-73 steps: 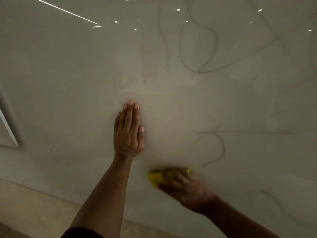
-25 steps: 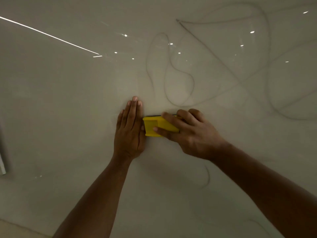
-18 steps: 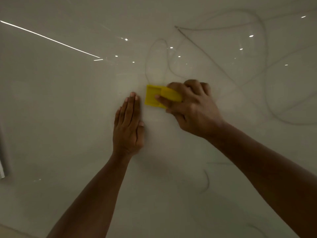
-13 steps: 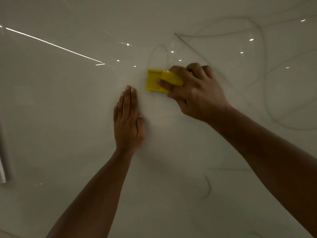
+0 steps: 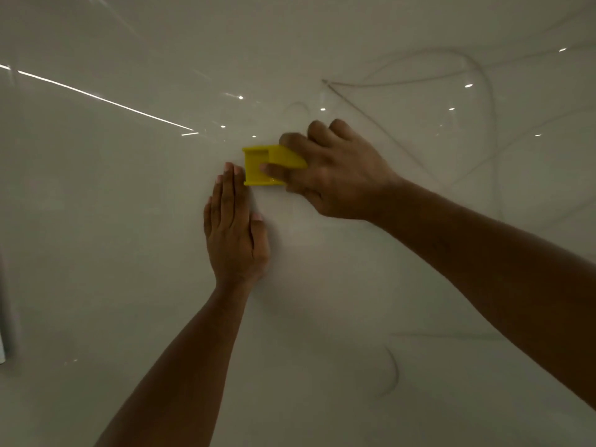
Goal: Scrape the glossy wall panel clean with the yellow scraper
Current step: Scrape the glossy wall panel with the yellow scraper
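The right hand (image 5: 332,175) grips the yellow scraper (image 5: 258,166) against the glossy wall panel (image 5: 129,237), its blade edge pointing left, just above the fingertips of the left hand (image 5: 235,230), which presses flat, fingers straight, on the panel.

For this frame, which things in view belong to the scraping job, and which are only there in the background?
Part of the job:
- small yellow plastic scraper, gripped by the right hand
- glossy pale wall panel with thin dark curved marks
- left hand, flat on the panel

Background only:
- pale vertical strip at the left edge
- reflected ceiling lights
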Demonstrator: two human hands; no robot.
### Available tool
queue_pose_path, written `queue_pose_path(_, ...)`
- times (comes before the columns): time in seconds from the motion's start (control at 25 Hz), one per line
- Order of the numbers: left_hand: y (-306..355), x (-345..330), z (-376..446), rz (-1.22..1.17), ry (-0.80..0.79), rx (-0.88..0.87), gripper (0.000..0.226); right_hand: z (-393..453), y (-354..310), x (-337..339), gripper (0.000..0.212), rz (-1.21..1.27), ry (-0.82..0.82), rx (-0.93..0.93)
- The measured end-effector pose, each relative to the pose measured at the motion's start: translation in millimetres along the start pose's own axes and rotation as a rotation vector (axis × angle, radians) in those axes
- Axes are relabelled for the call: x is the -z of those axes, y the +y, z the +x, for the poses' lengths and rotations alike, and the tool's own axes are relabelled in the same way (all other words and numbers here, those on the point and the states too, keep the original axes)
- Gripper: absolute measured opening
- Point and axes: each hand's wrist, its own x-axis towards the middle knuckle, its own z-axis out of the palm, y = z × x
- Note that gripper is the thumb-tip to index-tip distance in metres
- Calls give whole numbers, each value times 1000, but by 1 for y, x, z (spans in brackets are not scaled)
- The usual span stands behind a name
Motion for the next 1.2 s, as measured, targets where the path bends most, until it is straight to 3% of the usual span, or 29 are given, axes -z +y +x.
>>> queue_pose_path(0.04,1,0,0,3,1,-5,66,-3,6,1,37,-9,-6,39)
queue_pose_path(0.2,-1,0,-1,20,-3,-11,66,0,5,2,36,47,82,-356)
queue_pose_path(0.32,-1,0,-1,20,0,-9,65,-4,-9,-1,34,3,53,-82)
queue_pose_path(0.36,-1,0,-1,20,-6,-9,65,-4,-1,0,34,-19,66,-102)
queue_pose_path(0.52,-2,1,-2,41,-16,-4,67,8,13,4,37,-32,110,-599)
queue_pose_path(0.6,-3,-1,-3,48,-11,-20,65,4,-3,3,35,32,79,-521)
queue_pose_path(0.68,-4,-1,-2,54,2,-31,64,-11,-13,7,34,68,7,-222)
queue_pose_path(0.76,-3,-1,-3,51,2,-29,64,-21,-4,11,35,-33,8,-102)
queue_pose_path(0.92,-2,0,-4,52,-24,-5,66,-8,45,18,40,-176,61,-586)
queue_pose_path(1.0,-2,-1,-5,54,-29,-9,66,-4,46,19,42,-136,35,-624)
queue_pose_path(1.2,-2,-1,-5,73,3,-32,62,-43,-13,15,45,-56,-17,-113)
